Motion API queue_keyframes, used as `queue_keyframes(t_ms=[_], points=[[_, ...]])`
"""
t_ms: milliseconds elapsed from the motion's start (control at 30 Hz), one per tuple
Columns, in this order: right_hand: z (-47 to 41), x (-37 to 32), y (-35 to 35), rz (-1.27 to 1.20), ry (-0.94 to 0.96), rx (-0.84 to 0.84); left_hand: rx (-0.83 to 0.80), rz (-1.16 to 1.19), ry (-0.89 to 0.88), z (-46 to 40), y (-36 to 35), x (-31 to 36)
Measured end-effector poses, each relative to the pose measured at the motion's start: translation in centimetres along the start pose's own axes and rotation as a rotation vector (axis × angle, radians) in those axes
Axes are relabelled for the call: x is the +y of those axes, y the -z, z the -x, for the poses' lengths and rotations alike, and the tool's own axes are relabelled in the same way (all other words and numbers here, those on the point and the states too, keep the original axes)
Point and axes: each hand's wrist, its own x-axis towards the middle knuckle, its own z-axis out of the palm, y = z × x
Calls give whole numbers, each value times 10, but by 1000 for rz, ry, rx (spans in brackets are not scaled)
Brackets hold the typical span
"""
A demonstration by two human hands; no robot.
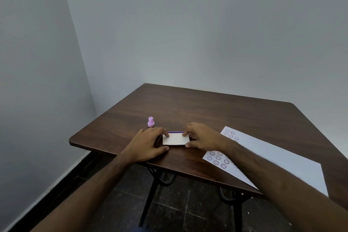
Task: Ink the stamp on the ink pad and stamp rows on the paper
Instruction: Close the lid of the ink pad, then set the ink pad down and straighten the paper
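A small pink stamp (151,122) stands upright on the brown table (207,111), just behind my left hand (148,144). Between my hands lies the ink pad (176,138), a flat white rectangular case with a purple edge showing at its far side. My left hand grips its left end with fingers and thumb. My right hand (200,137) holds its right end, index finger on the far corner and thumb at the near corner. A white paper (273,160) lies to the right, with rows of round purple stamp marks along its left edge, partly hidden by my right forearm.
The table stands in a corner of grey walls, its left and near edges close to my hands. Black metal legs and a dark tiled floor show below the near edge. The paper's near corner overhangs the table edge.
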Motion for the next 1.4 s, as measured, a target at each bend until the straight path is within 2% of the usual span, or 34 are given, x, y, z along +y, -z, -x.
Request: queue_keyframes(t_ms=[433,533,600,733,900,1033,1167,1300,1400], points=[[-12,3,-8,-11,-45,23,-7,20,3,-10,-4,-5],[-1,3,1,-129,-63,14,-28,3,24,-11,-1,0],[13,8,11,-235,-79,68,1,-22,39,-11,0,9],[58,37,33,-153,-130,125,68,-31,-102,-17,-2,59],[135,83,46,7,-315,83,-194,-14,-318,-38,-25,150],[186,100,43,30,-408,35,-363,-69,-406,-45,-50,198],[203,98,28,23,-443,17,-370,-87,-341,-52,-60,203],[185,89,13,239,-526,-9,-376,-227,-214,-72,-62,187],[163,87,4,293,-537,28,-376,-295,-158,-89,-69,171]])
